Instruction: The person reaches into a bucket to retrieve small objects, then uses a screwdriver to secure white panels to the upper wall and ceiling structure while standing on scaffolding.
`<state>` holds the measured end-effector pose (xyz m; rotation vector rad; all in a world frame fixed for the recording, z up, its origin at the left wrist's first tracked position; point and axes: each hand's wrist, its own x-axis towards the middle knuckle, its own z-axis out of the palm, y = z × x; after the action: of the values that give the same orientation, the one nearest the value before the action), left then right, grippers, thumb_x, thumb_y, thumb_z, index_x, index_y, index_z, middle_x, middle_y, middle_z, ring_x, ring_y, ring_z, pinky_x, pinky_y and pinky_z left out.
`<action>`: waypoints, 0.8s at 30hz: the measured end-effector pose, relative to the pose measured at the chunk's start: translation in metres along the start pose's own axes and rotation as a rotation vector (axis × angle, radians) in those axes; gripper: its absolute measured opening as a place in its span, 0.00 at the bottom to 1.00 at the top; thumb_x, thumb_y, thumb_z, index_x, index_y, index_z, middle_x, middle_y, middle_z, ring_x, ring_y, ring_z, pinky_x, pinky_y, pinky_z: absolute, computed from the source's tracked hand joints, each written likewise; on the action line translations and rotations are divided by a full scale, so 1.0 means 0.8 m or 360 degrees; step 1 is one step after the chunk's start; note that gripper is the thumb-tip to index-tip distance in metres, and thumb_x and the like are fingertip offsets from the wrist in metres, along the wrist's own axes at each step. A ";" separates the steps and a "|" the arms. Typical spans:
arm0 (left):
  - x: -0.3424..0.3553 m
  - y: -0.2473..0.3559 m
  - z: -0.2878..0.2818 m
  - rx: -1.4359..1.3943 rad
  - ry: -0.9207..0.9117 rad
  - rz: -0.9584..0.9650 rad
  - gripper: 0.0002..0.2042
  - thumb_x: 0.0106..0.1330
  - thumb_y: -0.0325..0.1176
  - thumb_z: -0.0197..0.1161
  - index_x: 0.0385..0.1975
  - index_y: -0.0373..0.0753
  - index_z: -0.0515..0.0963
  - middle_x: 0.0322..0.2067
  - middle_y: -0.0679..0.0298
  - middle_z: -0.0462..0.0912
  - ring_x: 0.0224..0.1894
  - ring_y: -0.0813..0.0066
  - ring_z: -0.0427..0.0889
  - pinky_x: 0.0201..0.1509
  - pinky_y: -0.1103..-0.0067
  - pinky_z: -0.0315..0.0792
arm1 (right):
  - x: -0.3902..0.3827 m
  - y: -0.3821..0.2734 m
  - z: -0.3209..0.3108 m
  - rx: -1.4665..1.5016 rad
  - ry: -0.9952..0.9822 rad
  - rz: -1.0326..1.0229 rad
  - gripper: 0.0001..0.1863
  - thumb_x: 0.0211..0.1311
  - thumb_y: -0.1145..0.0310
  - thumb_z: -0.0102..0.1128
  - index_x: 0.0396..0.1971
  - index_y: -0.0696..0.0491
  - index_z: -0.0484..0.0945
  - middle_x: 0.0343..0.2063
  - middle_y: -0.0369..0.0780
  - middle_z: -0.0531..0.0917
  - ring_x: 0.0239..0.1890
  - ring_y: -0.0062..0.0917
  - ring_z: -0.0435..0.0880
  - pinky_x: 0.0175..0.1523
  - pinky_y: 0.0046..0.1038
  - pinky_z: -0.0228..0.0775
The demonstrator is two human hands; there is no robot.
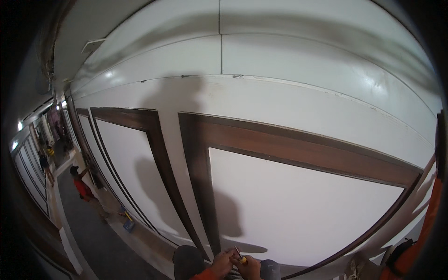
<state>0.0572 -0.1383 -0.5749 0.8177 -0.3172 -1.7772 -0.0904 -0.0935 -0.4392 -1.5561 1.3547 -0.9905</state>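
Ref: big brown-framed panel (298, 205). Far left of it: grey floor strip (93, 224), low person in red (83, 186) with an arm up to the wall. Nearer the panel, still left: blue object (129, 227) on the floor, then neighboring brown-framed panel (126, 144). At ref panel's lower left corner: left hand (223, 263), fingers bent close to the tool; can't tell if its grip holds anything. Yellow-handled tool (243, 260) in front of same corner, right hand (252, 268) clenched on it. Orange surface (428, 219) right of panel.
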 end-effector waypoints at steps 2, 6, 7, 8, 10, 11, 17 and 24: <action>-0.031 0.048 0.096 -0.0113 0.0102 -0.0021 0.12 0.81 0.28 0.49 0.56 0.27 0.72 0.52 0.51 0.80 0.55 0.63 0.81 0.63 0.72 0.76 | 0.018 0.049 0.013 -0.0219 0.0258 -0.0149 0.19 0.63 0.52 0.74 0.36 0.55 0.83 0.29 0.44 0.88 0.27 0.31 0.85 0.34 0.33 0.77; -0.010 0.050 0.107 -0.0040 -0.0352 -0.0105 0.15 0.82 0.28 0.50 0.61 0.28 0.69 0.58 0.52 0.79 0.65 0.61 0.77 0.70 0.70 0.73 | 0.007 -0.012 -0.019 0.0063 0.0500 0.0077 0.16 0.61 0.59 0.76 0.33 0.57 0.84 0.25 0.42 0.87 0.29 0.26 0.89 0.36 0.34 0.80; -0.027 0.061 0.138 -0.0020 -0.0174 -0.0155 0.14 0.81 0.27 0.51 0.61 0.29 0.69 0.59 0.52 0.78 0.67 0.59 0.76 0.69 0.70 0.75 | 0.015 0.040 -0.008 0.0229 0.0587 -0.0076 0.13 0.64 0.63 0.74 0.32 0.58 0.84 0.25 0.39 0.87 0.28 0.17 0.84 0.33 0.27 0.77; -0.026 0.056 0.137 -0.0018 -0.0174 -0.0166 0.14 0.81 0.27 0.51 0.61 0.29 0.69 0.59 0.52 0.78 0.67 0.59 0.76 0.69 0.70 0.75 | 0.017 0.047 -0.009 0.0228 0.0594 -0.0067 0.13 0.64 0.63 0.74 0.32 0.58 0.84 0.25 0.39 0.87 0.28 0.17 0.84 0.33 0.27 0.77; -0.023 0.046 0.143 -0.0060 -0.0360 -0.0022 0.13 0.80 0.26 0.53 0.60 0.31 0.70 0.59 0.50 0.78 0.65 0.60 0.78 0.64 0.70 0.78 | 0.016 0.047 -0.018 0.0425 0.0622 0.0082 0.09 0.64 0.69 0.75 0.34 0.60 0.86 0.29 0.35 0.89 0.31 0.12 0.81 0.36 0.21 0.76; -0.025 0.042 0.144 -0.0057 -0.0370 -0.0042 0.13 0.80 0.26 0.53 0.60 0.31 0.70 0.59 0.50 0.78 0.65 0.60 0.78 0.64 0.70 0.78 | 0.013 0.045 -0.019 0.0421 0.0642 0.0091 0.09 0.64 0.69 0.75 0.34 0.60 0.86 0.29 0.35 0.89 0.31 0.12 0.81 0.36 0.21 0.76; -0.013 0.065 0.162 -0.0410 -0.0129 0.0022 0.05 0.76 0.24 0.58 0.48 0.37 0.75 0.47 0.56 0.84 0.48 0.65 0.86 0.56 0.70 0.80 | -0.004 -0.001 -0.035 0.0383 0.0820 0.0132 0.07 0.67 0.72 0.71 0.33 0.61 0.84 0.24 0.30 0.83 0.30 0.09 0.76 0.35 0.18 0.70; -0.057 0.105 0.217 0.0949 -0.0422 0.0229 0.15 0.76 0.36 0.62 0.55 0.33 0.80 0.24 0.76 0.70 0.23 0.86 0.64 0.27 0.84 0.58 | 0.012 -0.050 -0.084 0.0500 0.0865 -0.0063 0.10 0.68 0.68 0.71 0.36 0.60 0.84 0.23 0.28 0.79 0.28 0.10 0.72 0.34 0.18 0.69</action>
<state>0.0106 -0.1579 -0.3834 0.9369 -1.0907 -1.6690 -0.1381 -0.1062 -0.3782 -1.1205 1.4338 -1.6458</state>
